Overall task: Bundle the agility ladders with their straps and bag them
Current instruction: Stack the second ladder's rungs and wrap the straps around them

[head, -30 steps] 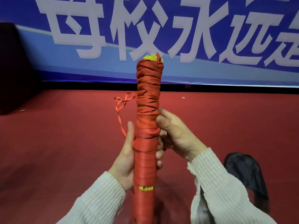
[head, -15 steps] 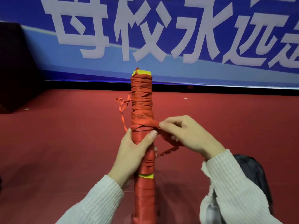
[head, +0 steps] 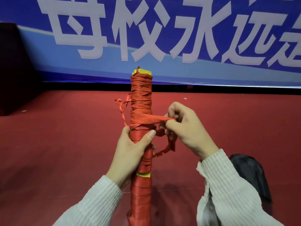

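Ladder bundle (head: 141, 101) stands upright at centre, a long cylinder wound tight in coarse woven orange-red strap (head: 158, 120), with flat yellow rungs (head: 142, 72) poking out at the top and a yellow sliver showing lower down. Left hand (head: 130, 154) clasps the bundle at mid-height, thumb pressed across the front and fingers curled behind. Right hand (head: 187, 128), just to the right, pinches the free end of the strap between thumb and curled fingers, pulling it out flat and taut from the bundle; a twisted, crumpled tail of the same webbing hangs in a loop below that hand. A thinner ribbon-like length curls off the bundle's left side (its end cannot be made out). Both arms wear ribbed cream knit sleeves (head: 228, 190). Below the right sleeve lies a black, soft, rumpled bag (head: 250, 173) on the matte red floor (head: 57, 144). Behind runs a glossy blue banner (head: 211, 69) with large white characters.
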The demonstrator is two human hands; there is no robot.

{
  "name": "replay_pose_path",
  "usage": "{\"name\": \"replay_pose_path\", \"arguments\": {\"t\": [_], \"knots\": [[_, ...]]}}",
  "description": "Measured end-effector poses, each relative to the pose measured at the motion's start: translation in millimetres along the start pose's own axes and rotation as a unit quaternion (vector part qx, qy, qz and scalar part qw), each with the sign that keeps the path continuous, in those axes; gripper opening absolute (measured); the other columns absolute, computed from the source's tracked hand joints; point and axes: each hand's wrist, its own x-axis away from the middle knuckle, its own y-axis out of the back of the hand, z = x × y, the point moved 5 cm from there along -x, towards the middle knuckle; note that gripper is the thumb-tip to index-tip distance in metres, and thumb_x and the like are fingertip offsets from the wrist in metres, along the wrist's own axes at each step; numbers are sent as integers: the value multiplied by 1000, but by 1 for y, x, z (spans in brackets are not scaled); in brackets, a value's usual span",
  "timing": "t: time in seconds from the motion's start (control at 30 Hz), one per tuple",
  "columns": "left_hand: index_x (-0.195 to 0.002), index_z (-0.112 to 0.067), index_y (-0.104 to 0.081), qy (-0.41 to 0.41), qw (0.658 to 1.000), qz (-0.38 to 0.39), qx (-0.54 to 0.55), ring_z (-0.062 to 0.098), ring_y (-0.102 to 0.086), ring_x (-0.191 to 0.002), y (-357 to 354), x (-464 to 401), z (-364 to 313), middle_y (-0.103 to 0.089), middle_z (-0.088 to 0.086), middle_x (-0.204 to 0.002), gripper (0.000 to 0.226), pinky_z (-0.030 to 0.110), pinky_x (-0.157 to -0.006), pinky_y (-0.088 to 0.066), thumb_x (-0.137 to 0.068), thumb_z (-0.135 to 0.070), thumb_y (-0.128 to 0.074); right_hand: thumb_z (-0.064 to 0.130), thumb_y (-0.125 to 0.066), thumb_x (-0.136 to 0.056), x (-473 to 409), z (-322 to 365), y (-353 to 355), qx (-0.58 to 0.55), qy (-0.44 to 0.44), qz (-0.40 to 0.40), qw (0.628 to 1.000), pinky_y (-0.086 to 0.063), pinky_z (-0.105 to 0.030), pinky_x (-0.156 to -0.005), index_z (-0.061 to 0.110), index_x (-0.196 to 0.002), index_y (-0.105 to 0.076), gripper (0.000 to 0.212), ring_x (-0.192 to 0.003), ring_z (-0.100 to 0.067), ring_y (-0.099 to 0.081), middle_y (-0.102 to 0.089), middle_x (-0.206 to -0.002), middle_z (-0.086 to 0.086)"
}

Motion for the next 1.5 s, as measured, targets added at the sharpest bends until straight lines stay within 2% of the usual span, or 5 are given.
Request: {"name": "replay_pose_path", "arguments": {"t": [0.57, 0.87, 1.13, 1.27, 1.5], "knots": [[-119, -16, -77, 110, 963, 183, 164, 35, -71, -106, -19, 11, -2, -74, 15, -118, 77, 44, -86, -63, -64, -69, -87, 34, -79, -78, -2, -7, -18, -135, -27, -37, 990, -29, -17, -38, 14, -60, -42, 45, -39, -6, -34, -41, -48, 2], [-103, -3, -55, 95, 936, 242, 237, 19, -57, -58, -21, 22, -7, -60, 13, -82, 74, 28, -49, -47, -56, -35, -102, 40, -73, -76, -1, -4, 11, -214, 2, -8, 977, -15, -27, -42, 17, -67, -31, 49, -38, -10, -37, -33, -58, -6], [-98, -4, -81, 127, 928, 213, 278, 28, -77, -84, -17, 18, 6, -77, 18, -95, 71, 44, -90, -60, -45, -46, -104, 64, -76, -74, -1, -2, 15, -61, 87, -136, 985, -29, -19, -50, -6, -59, -30, 86, -56, -22, -25, -25, -55, -28], [-127, 3, -70, 173, 882, 287, 331, 31, -70, -117, -24, 20, 9, -71, 20, -127, 56, 47, -106, -54, -95, -42, -71, 79, -75, -68, 0, -5, -5, -163, 62, -120, 977, -23, -22, -41, -13, -66, -41, 98, -40, -14, -35, -37, -52, -18], [-108, 1, -75, 235, 915, 213, 248, 22, -52, -54, -32, 20, 24, -56, 14, -78, 65, 27, -50, -44, -97, -48, -33, 58, -78, -74, -4, -11, -11, -97, 48, -162, 981, -25, -27, -46, -2, -62, -32, 77, -54, -21, -26, -28, -59, -11]]}}
